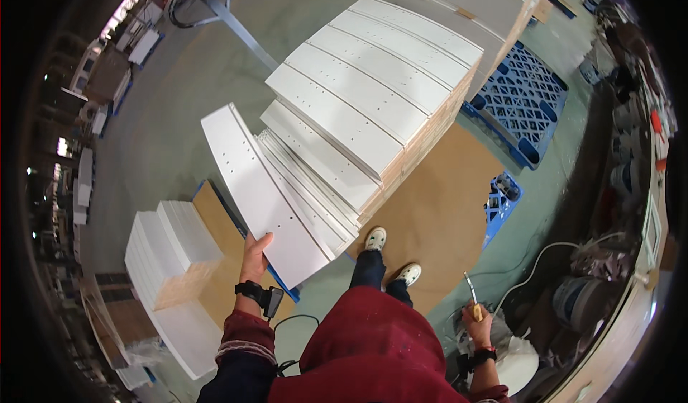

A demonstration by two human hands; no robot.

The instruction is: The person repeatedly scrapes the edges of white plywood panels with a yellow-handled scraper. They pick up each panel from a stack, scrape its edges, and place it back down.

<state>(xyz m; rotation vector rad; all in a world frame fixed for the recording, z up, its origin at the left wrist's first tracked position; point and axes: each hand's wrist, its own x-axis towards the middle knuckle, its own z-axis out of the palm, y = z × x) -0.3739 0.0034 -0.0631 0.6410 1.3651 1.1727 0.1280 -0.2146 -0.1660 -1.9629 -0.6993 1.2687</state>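
My left hand is closed on the near left edge of a long white panel with small drilled holes, thumb on its top face. The panel lies slanted over a fanned pile of similar white panels. Right of my body, my right hand is closed round the yellow handle of a slim tool with a thin metal shaft or blade; its exact kind is unclear. Beyond the fanned pile stands a tall stack of drilled white panels in several rows.
A brown sheet lies on the floor under my shoes. Blue plastic pallet stands at the right; another white panel stack sits at the left. Buckets and a pale cable line the right side. A metal post stands far left.
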